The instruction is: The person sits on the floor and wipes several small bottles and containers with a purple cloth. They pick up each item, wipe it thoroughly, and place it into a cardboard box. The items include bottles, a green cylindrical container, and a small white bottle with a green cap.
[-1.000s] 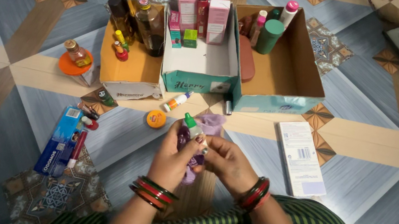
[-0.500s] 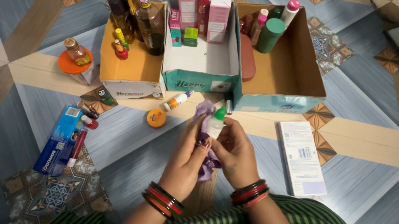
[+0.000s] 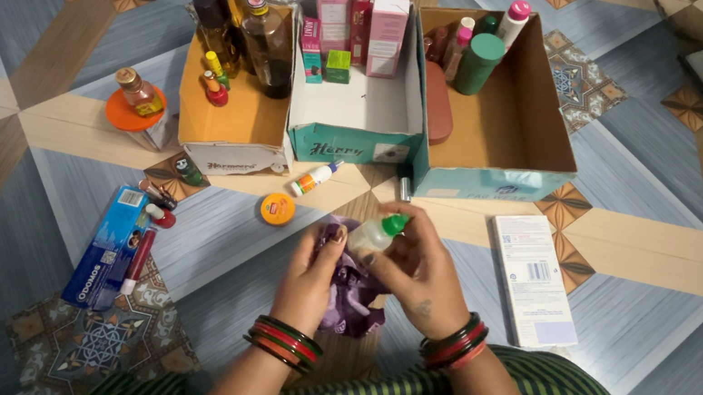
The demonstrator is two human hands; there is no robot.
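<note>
Both hands meet low over the tiled floor [image 3: 649, 294]: the right hand [image 3: 423, 276] closes its grip on a small white bottle [image 3: 372, 235] with a green cap, tilted, while the left hand [image 3: 310, 274] grips a purple cloth [image 3: 350, 303] bunched beneath it. Just beyond stand three open cardboard boxes [image 3: 508, 128] holding bottles and cartons.

boxes [image 3: 351, 138] ahead; bare floor [image 3: 648, 303] rightward

A: How many open boxes [image 3: 350, 142] at twelve o'clock?
B: Three, side by side.
A: Tall pink cartons [image 3: 385, 35] inside?
B: Two, plus one red.
A: Dark glass bottles [image 3: 268, 44] at eleven?
B: Two.
</note>
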